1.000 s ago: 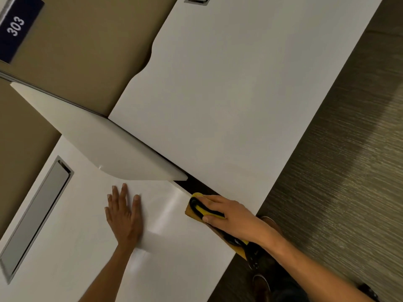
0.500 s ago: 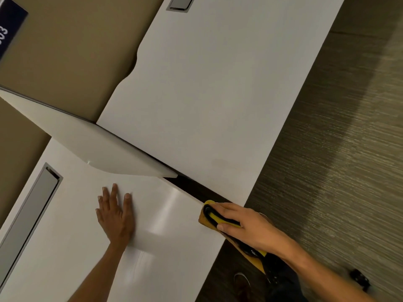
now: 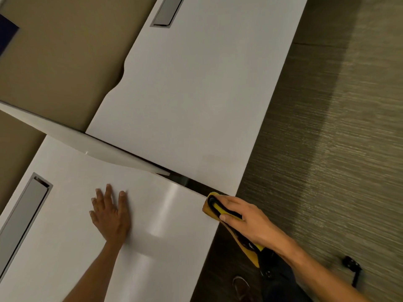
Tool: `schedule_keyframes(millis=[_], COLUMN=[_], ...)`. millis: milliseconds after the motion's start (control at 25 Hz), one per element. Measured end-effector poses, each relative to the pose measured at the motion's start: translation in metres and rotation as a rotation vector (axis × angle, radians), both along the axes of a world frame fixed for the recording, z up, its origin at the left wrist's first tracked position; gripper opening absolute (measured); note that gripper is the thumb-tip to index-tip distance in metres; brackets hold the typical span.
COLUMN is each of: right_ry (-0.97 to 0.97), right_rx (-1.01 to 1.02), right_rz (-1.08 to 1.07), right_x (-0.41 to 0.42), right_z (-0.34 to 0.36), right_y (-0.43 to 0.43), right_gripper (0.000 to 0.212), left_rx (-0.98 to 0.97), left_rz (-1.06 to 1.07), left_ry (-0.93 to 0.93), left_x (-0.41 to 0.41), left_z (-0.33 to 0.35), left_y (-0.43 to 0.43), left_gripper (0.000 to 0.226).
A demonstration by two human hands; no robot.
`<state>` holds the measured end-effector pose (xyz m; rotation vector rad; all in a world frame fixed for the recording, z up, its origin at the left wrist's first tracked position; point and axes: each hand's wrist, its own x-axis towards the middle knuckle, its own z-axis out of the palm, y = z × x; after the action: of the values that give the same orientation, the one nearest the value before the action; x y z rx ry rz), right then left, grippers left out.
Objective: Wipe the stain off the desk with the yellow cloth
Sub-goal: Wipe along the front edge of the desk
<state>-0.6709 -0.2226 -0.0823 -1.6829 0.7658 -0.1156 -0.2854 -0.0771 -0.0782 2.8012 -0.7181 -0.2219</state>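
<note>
The near white desk (image 3: 72,247) fills the lower left. My right hand (image 3: 248,221) presses the yellow cloth (image 3: 220,209), which has black edging, onto the desk's far right corner by the front edge. Part of the cloth hangs off the edge below my wrist. My left hand (image 3: 111,214) lies flat, fingers spread, on the desk's middle and holds nothing. No stain shows on the glossy surface; the patch under the cloth is hidden.
A second white desk (image 3: 196,94) adjoins behind a dark gap (image 3: 192,184). A white divider panel (image 3: 91,144) rises between the two. Each desk has a grey cable slot (image 3: 26,212). Dark carpet (image 3: 327,127) lies to the right, with my shoe (image 3: 241,285) below.
My right hand has slid the cloth to the right along the desk, up to the corner by the gap. My left hand stays flat in place.
</note>
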Motion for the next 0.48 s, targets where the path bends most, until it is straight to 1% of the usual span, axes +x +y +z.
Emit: schedule_keyframes(millis=[280, 400, 480], right_ry=[-0.007, -0.024, -0.076], right_rx=[0.008, 0.074, 0.169], right_rz=[-0.184, -0.285, -0.389], right_x=[0.001, 0.000, -0.006], right_z=[0.000, 0.002, 0.002], right_y=[0.025, 0.034, 0.039], right_gripper=[0.054, 0.051, 0.049], left_rx=[0.006, 0.016, 0.018], left_rz=[-0.022, -0.033, -0.039], left_ry=[0.002, -0.005, -0.008], left_x=[-0.002, -0.001, -0.001], left_z=[0.002, 0.002, 0.002], left_y=[0.002, 0.003, 0.003], left_gripper=[0.076, 0.076, 0.077])
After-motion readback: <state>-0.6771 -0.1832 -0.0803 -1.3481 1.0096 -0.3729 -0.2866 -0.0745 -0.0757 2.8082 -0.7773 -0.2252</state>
